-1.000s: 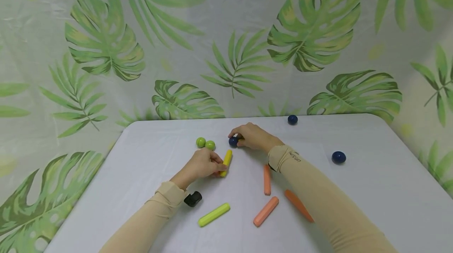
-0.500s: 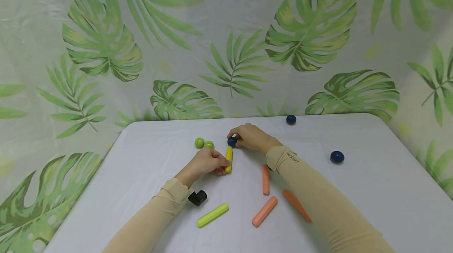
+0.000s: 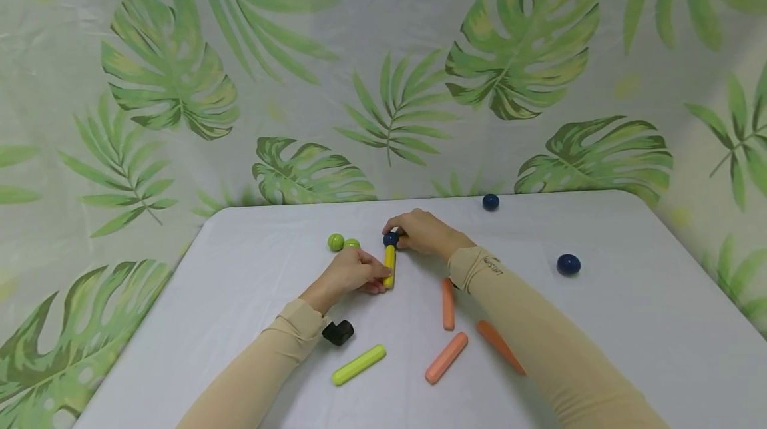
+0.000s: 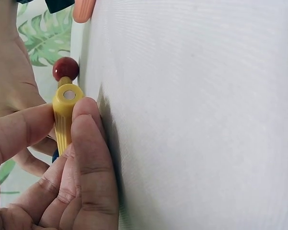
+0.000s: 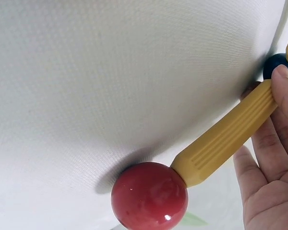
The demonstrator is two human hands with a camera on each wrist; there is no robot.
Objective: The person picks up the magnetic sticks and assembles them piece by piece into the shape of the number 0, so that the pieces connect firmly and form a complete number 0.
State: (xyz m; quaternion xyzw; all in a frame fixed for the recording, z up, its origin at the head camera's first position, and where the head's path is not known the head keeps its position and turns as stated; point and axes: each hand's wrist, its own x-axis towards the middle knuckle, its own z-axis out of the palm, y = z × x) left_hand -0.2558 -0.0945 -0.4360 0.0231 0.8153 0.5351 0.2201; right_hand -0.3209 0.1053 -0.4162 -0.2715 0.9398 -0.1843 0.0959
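My left hand (image 3: 353,272) pinches a yellow toy rod (image 3: 390,268) near its near end, which has a round metal dot in the left wrist view. The rod's far end meets a dark blue ball (image 3: 391,239). My right hand (image 3: 428,232) holds that ball between thumb and fingers. In the right wrist view, a second yellow rod (image 5: 225,134) runs from the blue ball to a red ball (image 5: 150,196); my right thumb lies where rod and blue ball join. In the head view, the hand hides this rod and the red ball.
Two green balls (image 3: 336,242) lie beyond my left hand. Two more blue balls (image 3: 568,264) sit at the right and back. A lime rod (image 3: 359,365), a salmon rod (image 3: 446,358) and two orange rods (image 3: 448,304) lie nearer on the white table (image 3: 629,349).
My left hand has moved slightly right and away with the yellow rod, turning it straighter. Its far end, apart from the blue ball before, now touches it. My right hand stays nearly still.
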